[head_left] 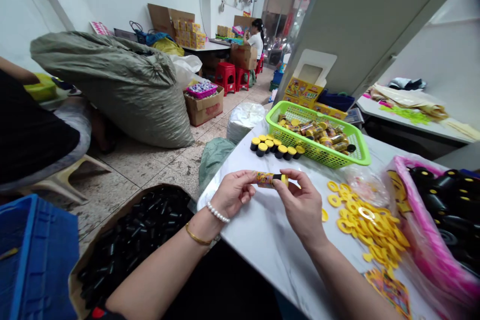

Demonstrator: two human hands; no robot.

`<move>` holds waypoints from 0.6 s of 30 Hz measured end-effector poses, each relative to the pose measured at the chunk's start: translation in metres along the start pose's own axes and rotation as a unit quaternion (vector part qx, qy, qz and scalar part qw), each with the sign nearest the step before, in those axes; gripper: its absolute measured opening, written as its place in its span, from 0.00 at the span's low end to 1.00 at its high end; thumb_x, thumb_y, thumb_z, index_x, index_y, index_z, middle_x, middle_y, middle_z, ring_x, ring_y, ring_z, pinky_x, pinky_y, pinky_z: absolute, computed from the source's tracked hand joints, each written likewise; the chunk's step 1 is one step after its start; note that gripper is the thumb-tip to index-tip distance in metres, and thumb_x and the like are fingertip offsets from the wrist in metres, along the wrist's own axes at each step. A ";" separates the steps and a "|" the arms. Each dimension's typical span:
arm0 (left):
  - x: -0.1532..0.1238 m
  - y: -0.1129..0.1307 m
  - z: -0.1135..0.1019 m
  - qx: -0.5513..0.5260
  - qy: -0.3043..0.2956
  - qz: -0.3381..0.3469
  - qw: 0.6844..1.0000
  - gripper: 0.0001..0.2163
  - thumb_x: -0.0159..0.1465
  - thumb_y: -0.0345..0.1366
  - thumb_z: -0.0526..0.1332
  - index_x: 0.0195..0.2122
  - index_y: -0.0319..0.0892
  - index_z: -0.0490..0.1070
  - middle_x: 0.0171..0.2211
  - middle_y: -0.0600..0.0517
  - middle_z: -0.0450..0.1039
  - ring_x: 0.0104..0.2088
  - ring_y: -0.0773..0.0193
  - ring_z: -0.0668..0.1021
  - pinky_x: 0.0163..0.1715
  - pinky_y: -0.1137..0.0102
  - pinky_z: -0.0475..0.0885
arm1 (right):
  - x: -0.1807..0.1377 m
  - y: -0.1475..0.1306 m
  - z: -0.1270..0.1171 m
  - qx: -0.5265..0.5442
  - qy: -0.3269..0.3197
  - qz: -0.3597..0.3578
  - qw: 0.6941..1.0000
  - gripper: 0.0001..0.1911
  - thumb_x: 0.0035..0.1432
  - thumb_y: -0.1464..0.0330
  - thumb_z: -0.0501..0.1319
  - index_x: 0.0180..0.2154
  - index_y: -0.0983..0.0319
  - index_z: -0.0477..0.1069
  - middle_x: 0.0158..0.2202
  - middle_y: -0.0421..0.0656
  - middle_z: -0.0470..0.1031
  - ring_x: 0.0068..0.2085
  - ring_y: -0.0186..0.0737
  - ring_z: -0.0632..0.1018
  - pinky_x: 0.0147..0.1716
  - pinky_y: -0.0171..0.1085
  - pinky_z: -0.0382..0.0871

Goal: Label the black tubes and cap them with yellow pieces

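Note:
Above the white table (258, 240), both hands hold a small tube (265, 179) with a colourful printed wrap, a black section and a yellow end. My left hand (236, 192) pinches the printed end between thumb and fingers. At the yellow end, my right hand (303, 207) grips with thumb and forefinger. Just beyond stand several short black pieces with yellow tops (277, 146). Loose yellow rings (371, 225) lie in a pile right of my right hand. Printed labels (390, 290) rest at the near right.
A green basket (358, 146) holds wrapped tubes. At right stands a pink-lined container (423, 220) of black parts. Below left are a box of black cylinders (138, 240) and a blue crate (37, 260). A large sack (123, 90) stands beyond; a seated person (33, 130) is at far left.

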State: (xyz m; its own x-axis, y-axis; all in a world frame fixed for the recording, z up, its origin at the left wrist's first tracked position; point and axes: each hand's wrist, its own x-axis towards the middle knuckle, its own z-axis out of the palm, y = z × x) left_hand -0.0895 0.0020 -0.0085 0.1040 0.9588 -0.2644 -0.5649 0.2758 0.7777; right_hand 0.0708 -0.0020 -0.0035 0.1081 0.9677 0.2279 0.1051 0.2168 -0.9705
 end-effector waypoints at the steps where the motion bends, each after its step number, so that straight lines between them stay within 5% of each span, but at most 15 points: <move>1: -0.003 0.001 0.004 0.005 0.019 0.014 1.000 0.13 0.52 0.36 0.72 0.35 0.35 0.75 0.25 0.52 0.73 0.16 0.76 0.67 0.11 0.81 0.56 | 0.000 -0.001 0.001 0.004 0.005 -0.002 1.000 0.18 0.51 0.61 0.69 0.42 0.60 0.72 0.40 0.44 0.78 0.37 0.41 0.81 0.38 0.41 0.77; 3: -0.012 0.004 0.012 0.007 0.042 0.042 0.998 0.16 0.51 0.38 0.73 0.39 0.40 0.74 0.26 0.55 0.73 0.21 0.75 0.72 0.17 0.82 0.64 | -0.002 -0.006 0.002 0.023 0.000 -0.007 1.000 0.17 0.51 0.61 0.70 0.41 0.60 0.72 0.37 0.42 0.78 0.35 0.39 0.81 0.37 0.40 0.77; 6: -0.016 0.006 0.011 0.095 0.060 0.057 0.992 0.21 0.47 0.39 0.76 0.42 0.45 0.76 0.41 0.51 0.78 0.37 0.63 0.80 0.31 0.75 0.77 | 0.002 -0.010 0.005 0.029 -0.042 -0.064 0.997 0.17 0.49 0.59 0.70 0.39 0.59 0.75 0.39 0.42 0.77 0.35 0.37 0.80 0.34 0.37 0.78; 9: 0.008 0.004 -0.005 0.155 0.023 0.013 0.988 0.12 0.51 0.43 0.73 0.35 0.49 0.79 0.42 0.51 0.79 0.41 0.57 0.80 0.36 0.71 0.79 | 0.018 -0.003 0.000 -0.063 -0.074 -0.146 0.984 0.13 0.52 0.61 0.69 0.40 0.58 0.77 0.41 0.42 0.78 0.42 0.37 0.79 0.35 0.32 0.78; 13: 0.054 0.009 -0.004 0.230 -0.074 -0.033 0.970 0.13 0.54 0.46 0.70 0.40 0.53 0.79 0.46 0.50 0.79 0.45 0.48 0.80 0.35 0.64 0.80 | 0.031 0.002 -0.020 -0.167 -0.052 -0.180 0.968 0.11 0.54 0.68 0.68 0.41 0.59 0.78 0.44 0.42 0.78 0.44 0.35 0.78 0.42 0.30 0.77; 18: 0.077 0.023 0.047 0.274 -0.212 -0.053 0.937 0.17 0.51 0.41 0.73 0.41 0.44 0.80 0.42 0.46 0.79 0.42 0.55 0.80 0.40 0.67 0.77 | 0.038 -0.008 -0.049 -0.147 -0.010 -0.191 0.970 0.16 0.53 0.73 0.64 0.46 0.59 0.76 0.47 0.44 0.74 0.46 0.37 0.78 0.39 0.32 0.79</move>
State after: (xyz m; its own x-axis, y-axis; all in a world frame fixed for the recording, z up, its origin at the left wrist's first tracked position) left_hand -0.0565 0.0858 0.0158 0.5170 0.8331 -0.1964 -0.0408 0.2532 0.9665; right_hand 0.1223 0.0269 0.0163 -0.0140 0.8274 0.5614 0.4122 0.5163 -0.7507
